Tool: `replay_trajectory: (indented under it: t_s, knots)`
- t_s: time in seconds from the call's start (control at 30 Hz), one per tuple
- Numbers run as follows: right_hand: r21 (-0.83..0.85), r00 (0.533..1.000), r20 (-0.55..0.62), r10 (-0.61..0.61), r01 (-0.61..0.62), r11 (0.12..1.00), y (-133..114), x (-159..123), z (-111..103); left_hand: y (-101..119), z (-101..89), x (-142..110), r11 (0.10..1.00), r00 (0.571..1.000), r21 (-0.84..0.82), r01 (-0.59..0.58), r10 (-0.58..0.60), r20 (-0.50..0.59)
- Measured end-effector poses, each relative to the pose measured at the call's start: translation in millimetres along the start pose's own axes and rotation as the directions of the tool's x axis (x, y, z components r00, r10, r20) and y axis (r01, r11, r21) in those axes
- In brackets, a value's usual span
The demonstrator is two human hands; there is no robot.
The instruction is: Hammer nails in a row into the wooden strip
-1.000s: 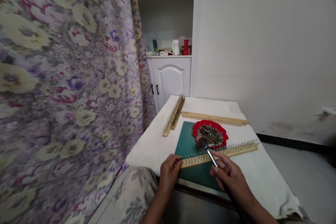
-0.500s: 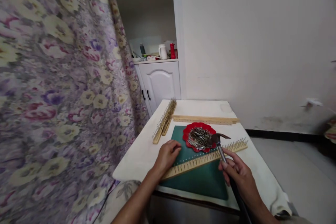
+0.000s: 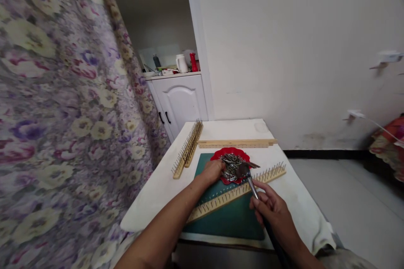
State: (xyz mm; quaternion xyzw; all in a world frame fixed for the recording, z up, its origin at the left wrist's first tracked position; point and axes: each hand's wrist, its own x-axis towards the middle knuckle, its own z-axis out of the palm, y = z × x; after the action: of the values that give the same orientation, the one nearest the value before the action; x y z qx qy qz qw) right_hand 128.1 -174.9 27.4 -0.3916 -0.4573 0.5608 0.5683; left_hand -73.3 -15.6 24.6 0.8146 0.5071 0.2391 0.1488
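My right hand (image 3: 273, 208) is closed round the dark handle of a claw hammer (image 3: 253, 189). The hammer's head overlaps the right part of a scalloped red dish (image 3: 217, 155) in the view. Loose nails (image 3: 232, 164) fill that dish. My left hand (image 3: 214, 170) reaches over the dish's left edge, fingers curled at the nails; its fingertips are partly hidden, and I cannot make out what they hold. Between me and the dish, a wooden strip (image 3: 217, 202) studded with upright nails lies slantwise across a green mat (image 3: 240, 218).
Two nail-studded strips (image 3: 179, 170) stand at the table's left side. Plain wooden strips (image 3: 235, 143) lie behind the dish. A white cloth (image 3: 151, 201) covers the table. A floral curtain (image 3: 78, 134) hangs on the left, and a white cabinet (image 3: 183, 101) is behind.
My left hand has moved from beside the nailed strip up and forward to the nails in the dish. My right hand still holds the hammer. The view has turned slightly right.
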Motion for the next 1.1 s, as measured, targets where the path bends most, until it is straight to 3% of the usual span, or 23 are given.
replay_trajectory:
  t_s: [0.13, 0.3, 0.67, 0.77, 0.9, 1.1]
  knots:
    - [0.005, 1.000, 0.005, 0.003, -0.003, 1.000, 0.7, 0.3, -0.2, 0.8, 0.6, 5.4, 0.999, 0.993, 0.035, -0.024, 0.020, 0.117]
    - [0.002, 1.000, 0.016, 0.001, -0.001, 1.000, 1.6, 0.4, -1.4, 3.5, -3.8, 5.4, 0.996, 0.981, 0.052, -0.071, 0.060, 0.187]
    - [0.008, 1.000, 0.007, -0.025, 0.025, 1.000, 4.4, 2.6, -0.1, 7.3, -20.1, -10.1, 0.980, 0.979, 0.128, -0.155, 0.135, 0.155]
    - [0.012, 0.999, -0.020, -0.043, 0.043, 0.999, 6.1, 2.9, 1.8, 21.5, -31.6, -21.6, 0.973, 0.978, 0.148, -0.178, 0.159, 0.131]
    - [0.019, 0.996, -0.064, -0.064, 0.066, 0.998, 9.8, 3.2, 5.4, 57.7, -40.6, -52.3, 0.960, 0.962, 0.088, -0.265, 0.256, 0.097]
    - [0.016, 0.996, -0.064, -0.065, 0.066, 0.998, 14.8, 0.8, 8.3, 99.1, -23.3, -106.7, 0.967, 0.964, -0.048, -0.251, 0.254, 0.075]
